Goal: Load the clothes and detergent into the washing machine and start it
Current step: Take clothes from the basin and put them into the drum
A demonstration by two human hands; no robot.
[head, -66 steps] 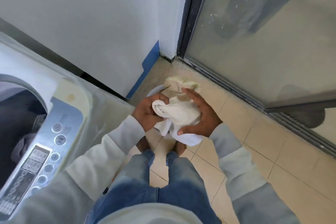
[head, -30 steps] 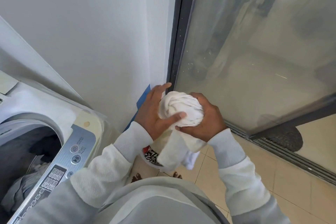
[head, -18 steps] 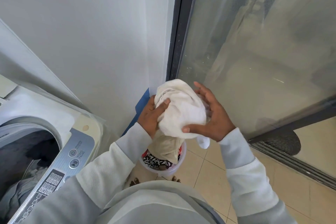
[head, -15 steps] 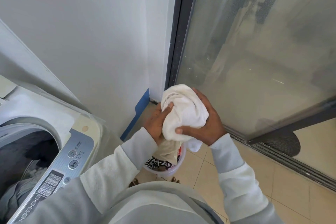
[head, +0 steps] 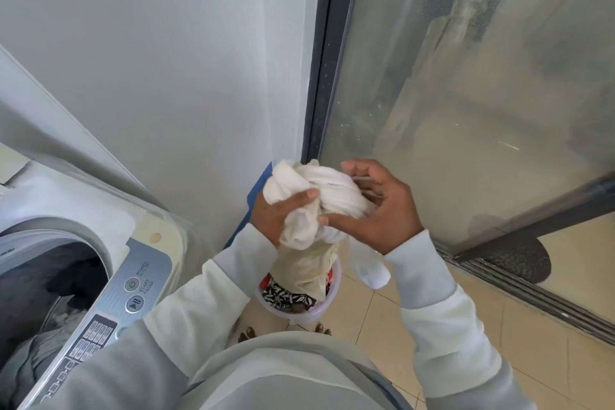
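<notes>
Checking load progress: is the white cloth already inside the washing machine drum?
No, both the left hand and right hand hold the white cloth bunched above the bucket.

White-and-grey long sleeves [head: 206, 306], grey top, bare feet [head: 247, 333]
</notes>
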